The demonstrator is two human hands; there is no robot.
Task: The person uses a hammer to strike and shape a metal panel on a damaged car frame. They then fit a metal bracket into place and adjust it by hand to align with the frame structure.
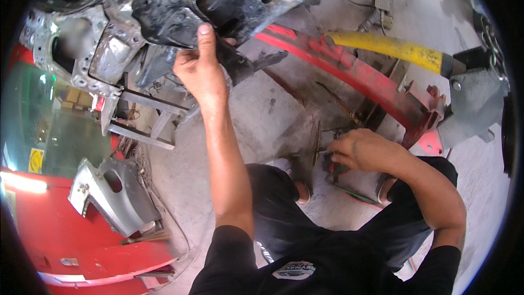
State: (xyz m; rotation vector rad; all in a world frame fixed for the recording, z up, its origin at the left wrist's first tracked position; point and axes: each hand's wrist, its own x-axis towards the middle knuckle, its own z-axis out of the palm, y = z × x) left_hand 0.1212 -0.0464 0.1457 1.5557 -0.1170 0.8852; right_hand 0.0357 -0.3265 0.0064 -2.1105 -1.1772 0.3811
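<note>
My left hand (204, 71) is closed on the lower edge of a black metal car-body panel (169, 19), thumb on top and fingers partly hidden beneath. The panel belongs to a worn vehicle front with bare, scuffed metal. Between my knees, my right hand (363, 153) curls its fingers around a dark tool (330, 166) with bits of red and green. Its kind is hard to make out, since the fingers and shadow cover much of it. A thin green and red line (355, 194) runs near the floor below that hand.
A red steel beam (349, 74) slants across the right, beneath a yellow bar (390, 46). Chains (491, 49) hang at the far right. On the left stand a grey metal frame (147, 120), a loose silver fender (114, 194) and a red car (49, 229). A cable trails over the concrete.
</note>
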